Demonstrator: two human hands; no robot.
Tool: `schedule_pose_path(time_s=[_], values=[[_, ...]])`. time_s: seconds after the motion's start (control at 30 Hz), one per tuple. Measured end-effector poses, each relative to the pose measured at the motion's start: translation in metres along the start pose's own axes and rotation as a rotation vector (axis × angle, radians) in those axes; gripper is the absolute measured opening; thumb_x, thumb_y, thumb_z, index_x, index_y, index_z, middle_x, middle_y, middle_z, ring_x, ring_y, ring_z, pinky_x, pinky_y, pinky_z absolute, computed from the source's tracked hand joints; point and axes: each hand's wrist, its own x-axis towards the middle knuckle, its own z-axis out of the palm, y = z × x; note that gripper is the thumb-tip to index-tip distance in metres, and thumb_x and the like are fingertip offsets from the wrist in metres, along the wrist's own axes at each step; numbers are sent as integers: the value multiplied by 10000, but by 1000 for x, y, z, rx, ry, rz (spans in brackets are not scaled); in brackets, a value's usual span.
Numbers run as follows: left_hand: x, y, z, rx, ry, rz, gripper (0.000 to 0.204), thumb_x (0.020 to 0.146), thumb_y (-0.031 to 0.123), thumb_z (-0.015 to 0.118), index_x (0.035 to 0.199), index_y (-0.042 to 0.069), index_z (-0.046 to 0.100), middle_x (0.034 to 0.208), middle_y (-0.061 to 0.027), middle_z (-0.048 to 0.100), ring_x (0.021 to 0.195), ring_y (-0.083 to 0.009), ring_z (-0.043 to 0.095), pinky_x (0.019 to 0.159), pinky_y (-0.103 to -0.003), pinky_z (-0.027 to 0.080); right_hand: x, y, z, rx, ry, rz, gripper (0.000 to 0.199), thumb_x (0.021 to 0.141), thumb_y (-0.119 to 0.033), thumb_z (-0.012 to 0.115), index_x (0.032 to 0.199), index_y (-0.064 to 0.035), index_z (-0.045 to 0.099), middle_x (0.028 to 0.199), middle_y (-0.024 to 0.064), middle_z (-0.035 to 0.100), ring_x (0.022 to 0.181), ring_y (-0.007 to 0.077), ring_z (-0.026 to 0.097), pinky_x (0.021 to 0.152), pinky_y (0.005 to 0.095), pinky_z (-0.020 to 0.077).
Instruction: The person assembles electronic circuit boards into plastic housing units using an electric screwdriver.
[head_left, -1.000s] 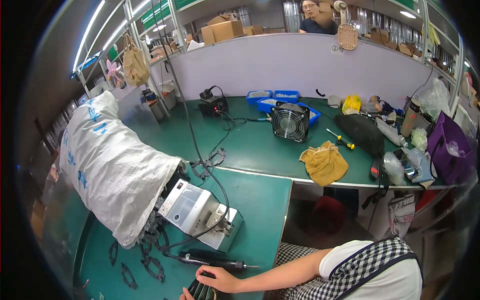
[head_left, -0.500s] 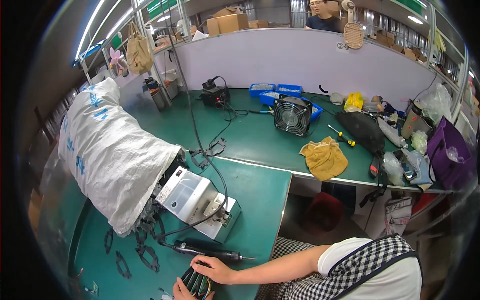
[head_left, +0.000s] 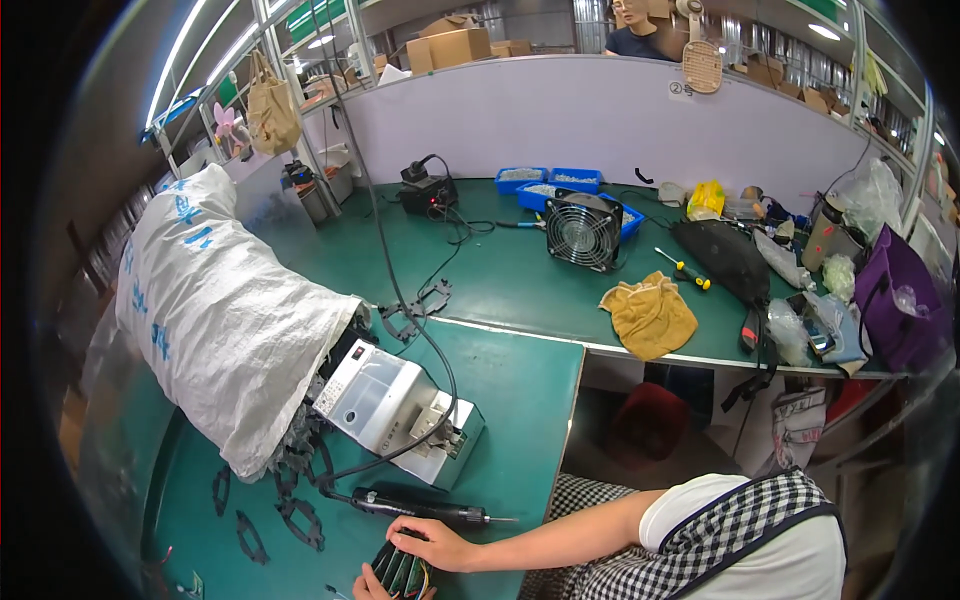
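Observation:
At the lower edge, my two hands hold a dark part with green circuit boards (head_left: 402, 572) and coloured wires. My right hand (head_left: 436, 545) is closed over its upper side, fingers curled on the edge. My left hand (head_left: 370, 584) grips its lower left side and is partly cut off by the picture's edge. Just above my right hand lies a black electric screwdriver (head_left: 425, 505), its bit pointing right. Beyond it stands a white and grey box-shaped machine (head_left: 385, 400). Black plastic frames (head_left: 300, 522) lie to the left.
A large white woven sack (head_left: 230, 320) rests at left, black frames spilling from its mouth. On the far bench are a fan (head_left: 583, 235), blue trays (head_left: 576, 177) of small parts, a brown cloth (head_left: 650, 316), a yellow-black screwdriver (head_left: 690, 274) and a purple bag (head_left: 905, 295). A co-worker (head_left: 645, 40) is behind the partition.
The held part and both hands sit slightly lower and to the right in the picture. The view has shifted a little; my grip looks the same.

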Motion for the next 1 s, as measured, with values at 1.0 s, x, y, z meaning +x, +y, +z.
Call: schedule_pose_path(time_s=[1.0], values=[[-2,-11,11,16,73,30,931,456,359,821,1244,86,409,1049,-186,491,914,-368,502,775,-433,425,-1,-9,3,-20,98,0,204,844,-219,522,845,-18,558,759,54,547,725,122,502,654,267,422]])
